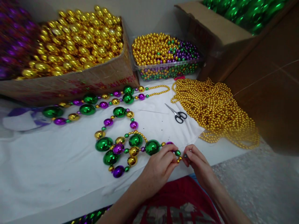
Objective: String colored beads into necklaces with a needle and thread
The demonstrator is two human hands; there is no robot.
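My left hand [163, 159] is closed on one end of a bead necklace [153, 147] with large green, purple and gold beads. A green bead and small gold beads stick out past its fingertips. The rest of that necklace lies looped on the white cloth to the left. Just right of it, my right hand [196, 160] is closed in a pinch. A small dark tip shows between its fingers; the thing itself is mostly hidden. Black-handled scissors [179, 117] lie beyond the hands, beside a thin needle-like rod [154, 111].
Another bead necklace [87, 109] stretches along the back of the white cloth [58, 161]. Gold bead strands [210, 105] are heaped at right. Behind stand a cardboard box [93, 77] of gold beads, a clear bin [168, 64] of mixed beads and a box [217, 28] with green beads.
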